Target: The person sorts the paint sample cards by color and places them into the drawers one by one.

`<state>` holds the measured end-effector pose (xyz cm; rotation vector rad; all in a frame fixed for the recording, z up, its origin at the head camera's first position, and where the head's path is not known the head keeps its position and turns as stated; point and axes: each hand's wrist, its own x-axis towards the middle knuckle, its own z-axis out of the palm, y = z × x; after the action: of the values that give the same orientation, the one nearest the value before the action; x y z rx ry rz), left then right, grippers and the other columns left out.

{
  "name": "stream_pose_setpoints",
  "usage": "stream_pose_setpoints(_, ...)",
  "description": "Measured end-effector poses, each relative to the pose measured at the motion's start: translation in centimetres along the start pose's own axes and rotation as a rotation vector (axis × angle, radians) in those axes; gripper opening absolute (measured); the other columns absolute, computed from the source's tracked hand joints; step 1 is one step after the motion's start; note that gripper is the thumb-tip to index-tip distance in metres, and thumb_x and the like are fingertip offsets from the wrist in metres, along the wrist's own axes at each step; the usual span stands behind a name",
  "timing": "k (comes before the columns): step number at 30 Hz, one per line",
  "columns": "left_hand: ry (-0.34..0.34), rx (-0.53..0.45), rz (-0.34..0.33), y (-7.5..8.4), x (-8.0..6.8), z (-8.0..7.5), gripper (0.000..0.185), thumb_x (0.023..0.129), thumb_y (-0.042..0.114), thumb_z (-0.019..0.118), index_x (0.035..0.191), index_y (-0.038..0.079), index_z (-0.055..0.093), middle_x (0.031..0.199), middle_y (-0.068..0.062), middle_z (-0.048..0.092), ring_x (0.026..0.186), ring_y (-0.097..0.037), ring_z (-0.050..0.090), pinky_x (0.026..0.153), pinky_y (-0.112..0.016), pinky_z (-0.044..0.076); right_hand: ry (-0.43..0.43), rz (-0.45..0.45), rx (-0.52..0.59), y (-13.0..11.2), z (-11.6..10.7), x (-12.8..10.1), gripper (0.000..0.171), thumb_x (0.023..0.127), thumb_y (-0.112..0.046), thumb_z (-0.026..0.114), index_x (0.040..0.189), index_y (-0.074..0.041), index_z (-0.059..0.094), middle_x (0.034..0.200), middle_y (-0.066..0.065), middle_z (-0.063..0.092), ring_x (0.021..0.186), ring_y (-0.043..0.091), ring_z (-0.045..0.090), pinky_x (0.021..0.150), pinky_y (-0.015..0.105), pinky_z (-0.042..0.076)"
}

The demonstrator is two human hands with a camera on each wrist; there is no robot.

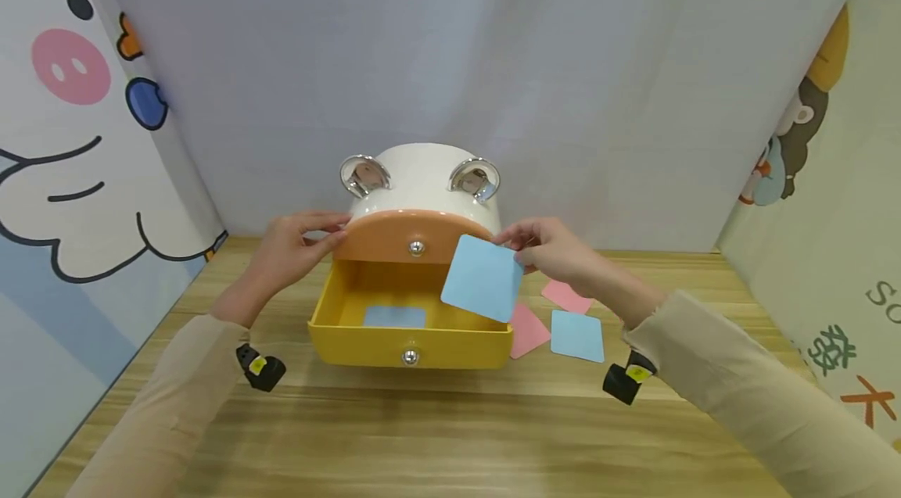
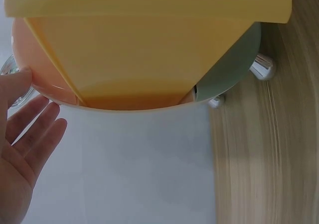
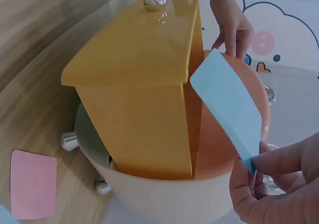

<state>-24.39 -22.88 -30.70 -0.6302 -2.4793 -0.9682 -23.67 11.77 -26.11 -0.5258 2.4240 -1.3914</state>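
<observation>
My right hand (image 1: 556, 252) pinches a light-blue square card (image 1: 482, 279) by one corner between thumb and fingers. The card is tilted, above the right side of a pulled-out yellow drawer (image 1: 411, 345). This drawer belongs to a rounded white storage box (image 1: 425, 177) with silver ears. Inside the drawer lies another blue card (image 1: 394, 317). An orange upper drawer front (image 1: 383, 236) with a silver knob is closed. My left hand (image 1: 292, 248) touches the box's left edge. In the left wrist view its thumb (image 2: 20, 84) rests at the orange front, fingers fairly straight beside the rim.
On the wooden table (image 1: 422, 435), right of the box, lie a pink card (image 1: 528, 332), another pink card (image 1: 565, 295) and a blue card (image 1: 577, 335). A pale curtain (image 1: 436, 52) hangs behind the box. Printed panels stand at left and right.
</observation>
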Motion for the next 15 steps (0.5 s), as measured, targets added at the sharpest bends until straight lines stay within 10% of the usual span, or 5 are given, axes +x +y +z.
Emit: stream_pose_setpoints(15, -0.004, -0.009, -0.004, -0.2, 0.0, 0.1, 0.026, 0.086, 0.012, 0.063, 0.109, 0.001, 0.066, 0.110, -0.016, 0.063, 0.093, -0.031, 0.062, 0.067, -0.038, 0.056, -0.031, -0.071, -0.039, 0.7, 3.1, 0.9, 0.029, 0.084, 0.012, 0.042, 0.105, 0.006, 0.062, 0.090, 0.012, 0.054, 0.076, 0.019, 0.047, 0.065, 0.024, 0.046)
